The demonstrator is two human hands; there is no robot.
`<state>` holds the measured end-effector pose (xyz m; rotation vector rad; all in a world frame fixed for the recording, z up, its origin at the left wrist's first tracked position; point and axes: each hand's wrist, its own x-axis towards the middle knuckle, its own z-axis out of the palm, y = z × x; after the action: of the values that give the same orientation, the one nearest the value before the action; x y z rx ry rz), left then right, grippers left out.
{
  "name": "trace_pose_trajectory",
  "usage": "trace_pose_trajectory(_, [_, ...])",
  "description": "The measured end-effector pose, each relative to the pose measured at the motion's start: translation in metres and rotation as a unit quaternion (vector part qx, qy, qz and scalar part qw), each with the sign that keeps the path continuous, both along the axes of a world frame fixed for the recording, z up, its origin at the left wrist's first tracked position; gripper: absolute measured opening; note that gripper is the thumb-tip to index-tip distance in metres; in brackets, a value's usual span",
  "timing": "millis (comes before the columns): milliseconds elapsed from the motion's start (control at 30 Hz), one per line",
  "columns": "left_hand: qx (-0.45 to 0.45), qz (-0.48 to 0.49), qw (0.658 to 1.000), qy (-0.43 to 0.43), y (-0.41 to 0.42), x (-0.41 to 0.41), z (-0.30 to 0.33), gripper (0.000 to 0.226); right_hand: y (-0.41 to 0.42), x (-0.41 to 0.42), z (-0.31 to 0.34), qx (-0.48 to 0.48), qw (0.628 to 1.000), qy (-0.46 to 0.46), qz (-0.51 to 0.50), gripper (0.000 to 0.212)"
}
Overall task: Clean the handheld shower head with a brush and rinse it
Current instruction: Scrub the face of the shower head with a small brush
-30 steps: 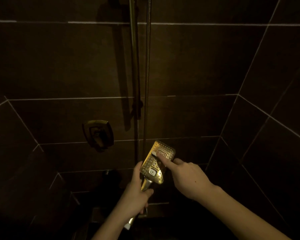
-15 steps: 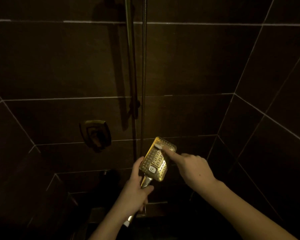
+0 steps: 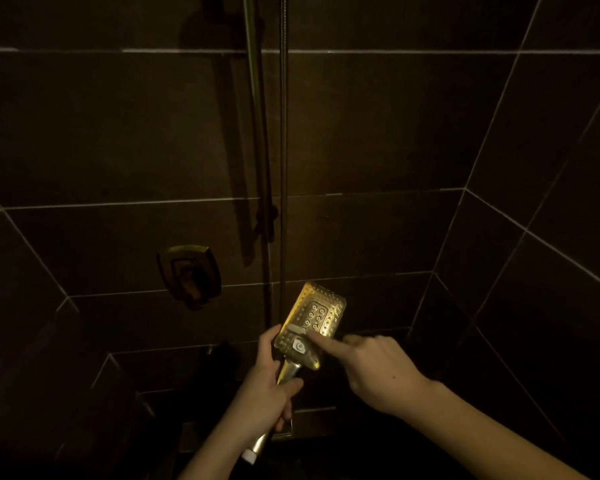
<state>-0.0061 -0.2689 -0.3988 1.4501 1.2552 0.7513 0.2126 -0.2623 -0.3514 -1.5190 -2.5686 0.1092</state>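
A gold rectangular shower head (image 3: 317,313) with a perforated face points up toward me, low in the middle of the dim shower. My left hand (image 3: 267,382) is wrapped around its handle just below the head. My right hand (image 3: 368,368) holds a small white brush (image 3: 296,330), index finger stretched along it, pressing the bristle end on the lower left part of the face, above the white button (image 3: 299,346). Most of the brush handle is hidden inside my hand.
Dark brown tiled walls close in at left, back and right. A gold mixer valve (image 3: 189,275) sits on the back wall to the left. A slide rail (image 3: 257,133) and the metal hose (image 3: 283,150) run vertically above the shower head.
The brush has slid down the face from the top edge to the lower left part near the button. My right hand dropped with it. The left hand kept its grip.
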Motion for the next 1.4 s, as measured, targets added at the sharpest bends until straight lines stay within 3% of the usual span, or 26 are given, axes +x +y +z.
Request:
trace_pose_trajectory(200, [0.023, -0.005, 1.000, 0.004, -0.003, -0.001, 0.000, 0.099, 0.020, 0.013, 0.018, 0.044, 0.993, 0.053, -0.095, 0.080])
trace_pose_trajectory(367, [0.023, 0.000, 1.000, -0.018, -0.002, -0.002, -0.003, 0.103, -0.003, -0.002, -0.007, -0.048, 0.996, 0.073, -0.030, 0.087])
trace_pose_trajectory(533, [0.019, -0.005, 1.000, -0.014, -0.003, 0.003, -0.004, 0.102, 0.010, 0.006, 0.008, -0.022, 0.992, 0.100, -0.075, 0.093])
trace_pose_trajectory(767, [0.005, -0.001, 1.000, -0.012, 0.003, 0.004, -0.002, 0.102, -0.019, -0.007, -0.013, -0.066, 0.997, 0.018, 0.020, 0.100])
trace_pose_trajectory(967, [0.006, -0.017, 1.000, -0.009, 0.002, 0.010, 0.002, 0.103, 0.004, 0.008, 0.013, 0.015, 0.996, 0.032, -0.076, 0.097])
trace_pose_trajectory(1133, [-0.013, -0.018, 1.000, -0.019, 0.005, 0.009, -0.002, 0.102, -0.020, -0.006, -0.016, -0.050, 0.998, -0.012, 0.037, 0.097])
trace_pose_trajectory(1300, [-0.011, -0.018, 1.000, -0.021, 0.006, 0.010, 0.003, 0.102, 0.004, 0.018, 0.007, 0.030, 0.994, 0.038, -0.093, 0.097])
trace_pose_trajectory(1400, [-0.007, -0.015, 1.000, -0.011, 0.008, 0.010, 0.005, 0.099, -0.008, 0.006, 0.002, -0.015, 0.999, 0.018, -0.041, 0.101])
